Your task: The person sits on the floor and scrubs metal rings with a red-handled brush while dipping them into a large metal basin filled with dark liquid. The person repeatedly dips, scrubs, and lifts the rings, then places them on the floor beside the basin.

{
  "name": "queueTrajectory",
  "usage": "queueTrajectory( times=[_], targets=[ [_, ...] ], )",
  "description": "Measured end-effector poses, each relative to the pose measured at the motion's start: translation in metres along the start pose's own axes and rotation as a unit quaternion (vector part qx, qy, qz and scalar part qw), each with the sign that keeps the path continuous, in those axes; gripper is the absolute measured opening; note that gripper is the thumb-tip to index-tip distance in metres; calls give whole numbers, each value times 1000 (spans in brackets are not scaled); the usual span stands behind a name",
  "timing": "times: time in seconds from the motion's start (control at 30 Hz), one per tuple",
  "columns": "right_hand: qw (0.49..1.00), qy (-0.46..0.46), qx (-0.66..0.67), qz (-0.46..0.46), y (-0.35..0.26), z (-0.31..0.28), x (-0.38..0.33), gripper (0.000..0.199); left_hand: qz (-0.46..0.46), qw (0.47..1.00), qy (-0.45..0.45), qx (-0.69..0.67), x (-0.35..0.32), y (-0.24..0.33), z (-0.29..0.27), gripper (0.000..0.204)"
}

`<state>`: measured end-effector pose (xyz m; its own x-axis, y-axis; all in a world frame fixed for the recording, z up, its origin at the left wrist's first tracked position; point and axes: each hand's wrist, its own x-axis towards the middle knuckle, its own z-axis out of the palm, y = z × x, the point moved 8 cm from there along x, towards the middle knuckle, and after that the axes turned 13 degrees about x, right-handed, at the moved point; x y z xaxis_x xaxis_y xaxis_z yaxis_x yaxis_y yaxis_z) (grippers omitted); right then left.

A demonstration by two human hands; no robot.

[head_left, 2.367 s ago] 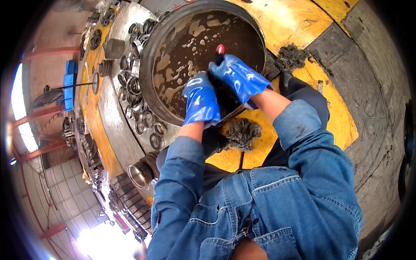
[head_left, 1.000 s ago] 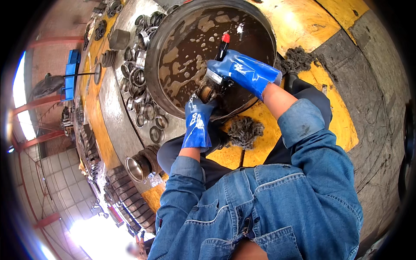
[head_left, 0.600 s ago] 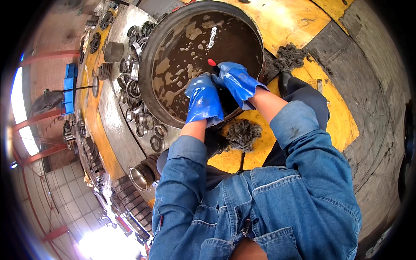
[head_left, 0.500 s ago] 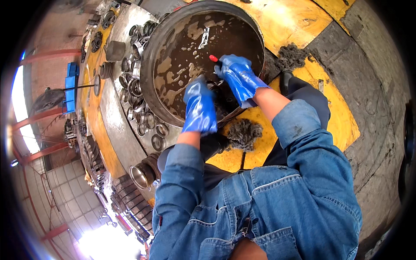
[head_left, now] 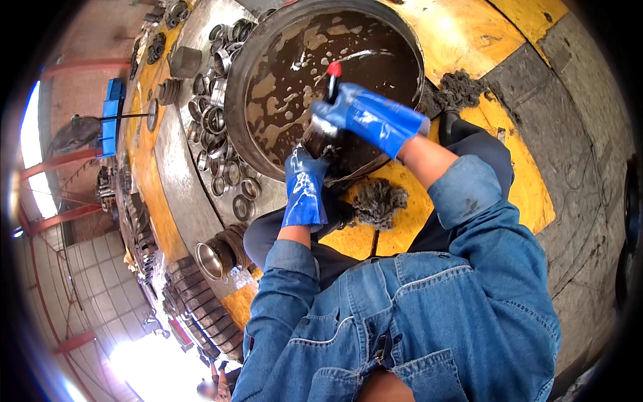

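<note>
Both my hands wear blue rubber gloves and work over a large round metal basin point(head_left: 241, 80) full of dark, foamy liquid. My right hand point(head_left: 365, 117) grips a brush with a red-tipped handle point(head_left: 332, 70), its handle pointing up and away from me. My left hand point(head_left: 305, 184) is at the basin's near rim and holds a dark, wet metal part point(head_left: 320, 141) under the brush. The part is mostly hidden by the gloves.
Several cleaned metal rings and bearings point(head_left: 218, 127) lie on a grey sheet left of the basin. A wad of grey rag waste point(head_left: 378, 201) lies near my knees, another point(head_left: 459, 90) beside the basin's right rim. The floor is yellow and grey. A cylinder point(head_left: 211, 258) lies lower left.
My right hand has lifted with the brush and swung right, so the red tip now stands higher over the liquid. My left hand has dropped toward the near rim with the part.
</note>
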<state>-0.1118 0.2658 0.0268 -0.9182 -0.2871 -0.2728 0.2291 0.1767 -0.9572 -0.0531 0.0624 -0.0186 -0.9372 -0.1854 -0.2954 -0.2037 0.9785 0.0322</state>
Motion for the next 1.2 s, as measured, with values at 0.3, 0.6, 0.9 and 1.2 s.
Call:
queueTrajectory(
  times=[0.3,0.6,0.9,1.2],
  targets=[
    [1000,16,-9,9,-19,-9,-5,69,-2,1000,3,15,-3,8,-6,63],
    [997,68,-43,5,17,-34,16,49,9,1000,24,7,3,11,-8,65],
    [979,46,-169,106,68,-21,32,47,167,957,42,233,35,119,-27,28],
    [983,183,-21,14,49,-59,20,46,82,993,85,-30,13,23,-24,62]
  ],
)
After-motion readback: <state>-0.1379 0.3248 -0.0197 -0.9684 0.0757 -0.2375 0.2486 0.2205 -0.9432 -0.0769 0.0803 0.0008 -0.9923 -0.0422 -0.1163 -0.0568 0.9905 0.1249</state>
